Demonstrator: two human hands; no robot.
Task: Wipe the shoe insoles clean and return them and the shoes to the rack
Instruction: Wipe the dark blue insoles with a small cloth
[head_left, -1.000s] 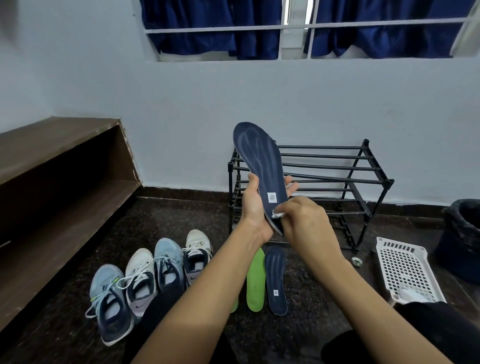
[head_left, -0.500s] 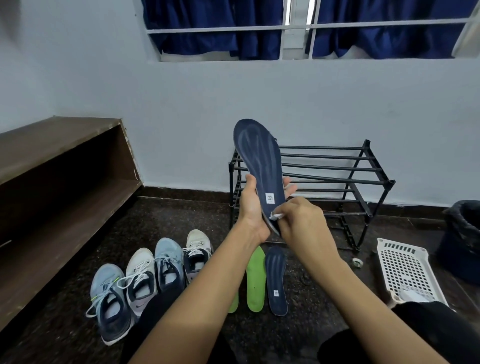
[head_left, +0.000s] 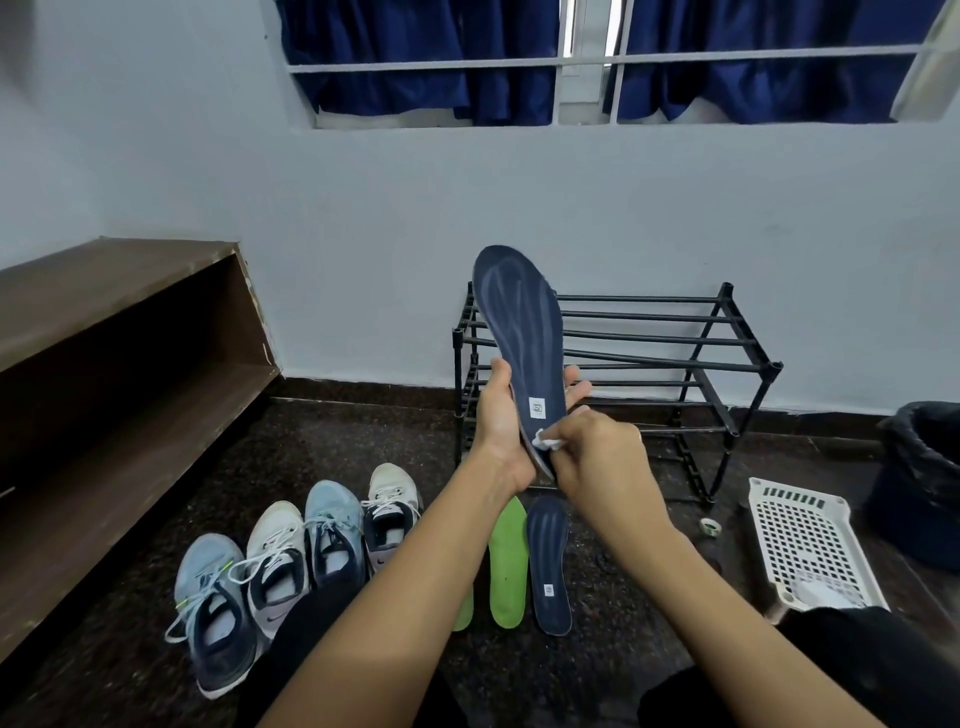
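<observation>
Gripping insole (head_left: 522, 322) upright in left hand (head_left: 501, 431); pinching what seems a wipe (head_left: 548, 441) to its heel with right hand (head_left: 602, 457).

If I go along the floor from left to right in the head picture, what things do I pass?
You pass the shoes, green insole, blue insole, white basket, dark bin.

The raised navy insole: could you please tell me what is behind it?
The left hand holds the insole from behind; beyond stands the black rack, its left bars partly covered.
</observation>
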